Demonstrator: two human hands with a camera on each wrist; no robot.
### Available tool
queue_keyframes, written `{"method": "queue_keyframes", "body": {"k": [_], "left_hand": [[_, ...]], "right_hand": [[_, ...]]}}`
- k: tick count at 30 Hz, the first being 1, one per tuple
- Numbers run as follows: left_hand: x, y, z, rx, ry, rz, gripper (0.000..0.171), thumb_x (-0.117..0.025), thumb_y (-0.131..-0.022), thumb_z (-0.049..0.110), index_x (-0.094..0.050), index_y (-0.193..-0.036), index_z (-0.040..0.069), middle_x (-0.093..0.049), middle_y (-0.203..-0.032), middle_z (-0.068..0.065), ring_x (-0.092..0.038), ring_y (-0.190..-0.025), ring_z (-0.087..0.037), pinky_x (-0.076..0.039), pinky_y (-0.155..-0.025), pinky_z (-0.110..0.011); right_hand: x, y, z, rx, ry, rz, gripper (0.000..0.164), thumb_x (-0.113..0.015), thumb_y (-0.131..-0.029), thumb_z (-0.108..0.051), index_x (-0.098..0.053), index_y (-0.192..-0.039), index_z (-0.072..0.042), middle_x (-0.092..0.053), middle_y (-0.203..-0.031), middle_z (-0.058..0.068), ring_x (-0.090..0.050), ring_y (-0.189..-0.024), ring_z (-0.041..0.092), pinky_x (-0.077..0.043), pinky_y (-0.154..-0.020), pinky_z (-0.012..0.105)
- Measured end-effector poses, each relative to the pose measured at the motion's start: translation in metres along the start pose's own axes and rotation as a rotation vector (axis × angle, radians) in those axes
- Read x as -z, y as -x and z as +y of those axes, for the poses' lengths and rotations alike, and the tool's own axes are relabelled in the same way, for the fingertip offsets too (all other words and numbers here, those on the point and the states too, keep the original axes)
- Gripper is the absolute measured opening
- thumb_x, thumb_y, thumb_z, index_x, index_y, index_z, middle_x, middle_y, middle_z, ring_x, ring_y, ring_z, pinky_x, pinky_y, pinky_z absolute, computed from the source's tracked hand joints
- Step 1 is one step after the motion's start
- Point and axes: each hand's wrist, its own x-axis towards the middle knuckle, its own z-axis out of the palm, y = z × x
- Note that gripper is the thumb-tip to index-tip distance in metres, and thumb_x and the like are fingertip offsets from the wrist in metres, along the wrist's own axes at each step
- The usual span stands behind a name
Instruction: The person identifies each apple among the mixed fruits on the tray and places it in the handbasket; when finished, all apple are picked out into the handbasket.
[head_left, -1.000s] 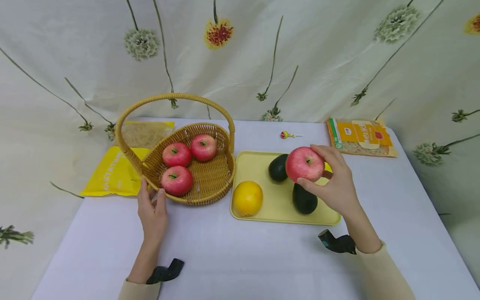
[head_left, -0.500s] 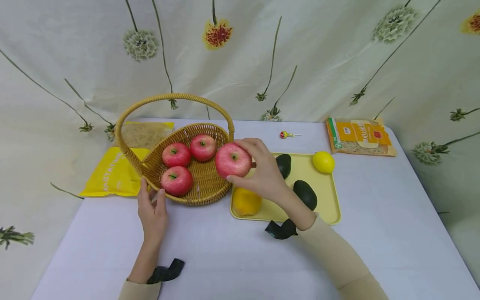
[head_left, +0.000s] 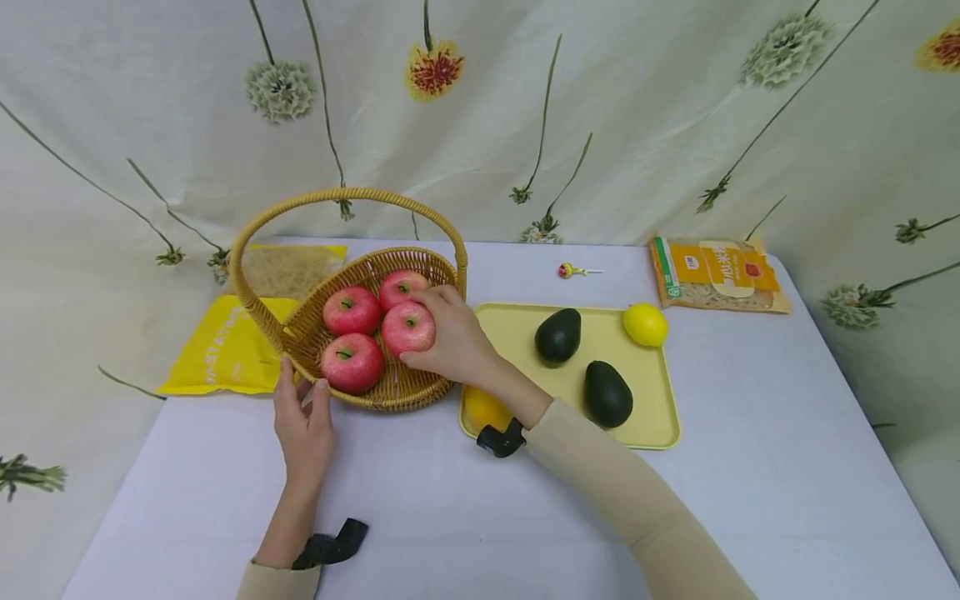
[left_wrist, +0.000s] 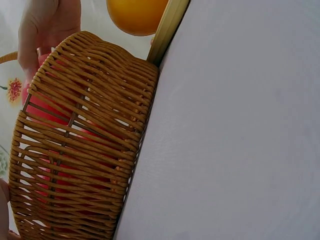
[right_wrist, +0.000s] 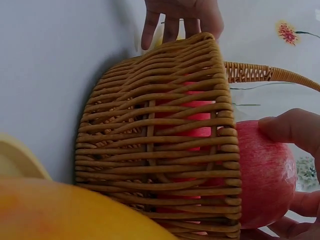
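Note:
In the head view my right hand (head_left: 457,337) grips a red apple (head_left: 408,327) by its side, low over the wicker basket (head_left: 408,392). The right wrist view shows this apple (right_wrist: 265,175) just above the basket rim, with thumb and fingers around it. More red apples lie in the basket, among them a front apple (head_left: 352,364), a left apple (head_left: 351,311) and a back apple (head_left: 401,286). My left hand (head_left: 306,425) rests against the basket's front left rim; in the right wrist view its fingers (right_wrist: 170,30) look straight along the outer wall.
Right of the basket is a yellow tray (head_left: 555,433) with two avocados (head_left: 608,394), a lemon (head_left: 645,324) and an orange-yellow fruit (head_left: 483,407), partly hidden by my right arm. A lollipop (head_left: 573,270), a grain packet (head_left: 720,275) and a yellow bag (head_left: 228,350) lie around. The basket handle (head_left: 348,193) arches overhead.
My right hand has carried the apple leftward from above the tray to inside the basket's rim, beside the other apples. The left hand has stayed at the basket.

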Motion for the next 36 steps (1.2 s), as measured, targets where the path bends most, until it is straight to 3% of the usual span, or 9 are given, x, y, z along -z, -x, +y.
{"method": "queue_keyframes", "body": {"k": [7,21,28,36], "left_hand": [[0.0,0.001,0.0,-0.003,0.002,0.001,0.065,-0.046,-0.102,0.031,-0.015,-0.158,0.015,-0.03,-0.156,-0.01,-0.045,-0.133,-0.03,-0.039,-0.097,-0.011],[-0.001,0.001,0.0,-0.012,0.011,0.0,0.066,-0.046,-0.102,0.03,-0.016,-0.158,0.013,-0.031,-0.156,-0.011,-0.046,-0.133,-0.031,-0.035,-0.091,-0.004],[0.001,0.001,0.002,-0.002,0.004,-0.006,0.066,-0.046,-0.102,0.031,-0.015,-0.158,0.015,-0.029,-0.157,-0.01,-0.044,-0.134,-0.032,-0.037,-0.095,-0.008],[0.0,0.001,0.002,-0.01,-0.003,0.005,0.066,-0.046,-0.102,0.031,-0.016,-0.158,0.015,-0.03,-0.156,-0.011,-0.046,-0.133,-0.031,-0.038,-0.096,-0.011]], "right_hand": [[-0.013,-0.011,0.005,-0.041,0.078,-0.071,0.076,-0.081,-0.073,-0.025,-0.049,-0.138,-0.003,-0.05,-0.129,0.013,-0.052,-0.113,0.023,-0.048,-0.093,0.036],[-0.029,-0.017,0.006,-0.082,0.282,-0.085,0.07,-0.081,-0.071,-0.03,-0.053,-0.129,-0.004,-0.053,-0.128,0.009,-0.057,-0.107,0.02,-0.051,-0.087,0.031],[-0.037,-0.016,0.008,-0.06,0.445,-0.102,0.071,-0.081,-0.071,-0.041,-0.055,-0.127,-0.007,-0.055,-0.121,0.004,-0.053,-0.112,0.021,-0.054,-0.079,0.035],[-0.038,-0.016,0.006,-0.055,0.48,-0.097,0.064,-0.081,-0.073,-0.043,-0.057,-0.121,-0.008,-0.055,-0.116,0.002,-0.053,-0.108,0.02,-0.055,-0.075,0.033]]}}
